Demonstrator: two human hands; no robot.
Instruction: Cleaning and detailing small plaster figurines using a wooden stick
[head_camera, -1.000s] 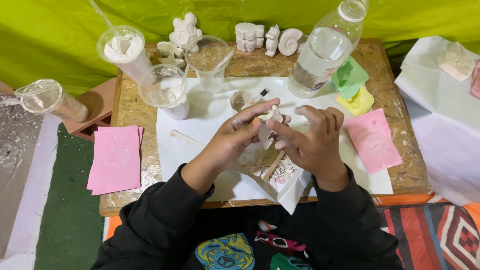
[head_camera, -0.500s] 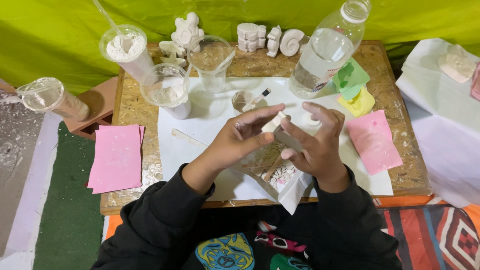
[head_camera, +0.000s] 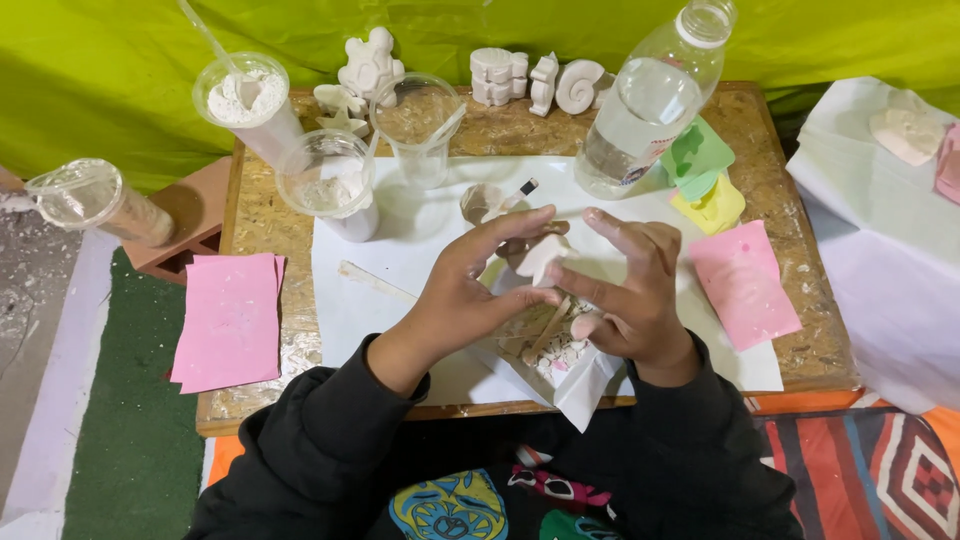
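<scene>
Both hands (head_camera: 560, 290) unmoved, white plaster piece (head_camera: 543, 256) turned, fingers spread

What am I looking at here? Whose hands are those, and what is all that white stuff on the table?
There is no machine here. A person wears a camera on their head, so you look down at their own two hands. The left hand and the right hand together hold a small white cast shape over a sheet of white paper on a wooden table. A small wooden stick lies slanted just below the shape. Around them stand clear plastic cups, one with white powder, and a big plastic bottle of water. At the back sit more white figures. Pink paper sheets lie on the left, and green and yellow moulds on the right.
</scene>
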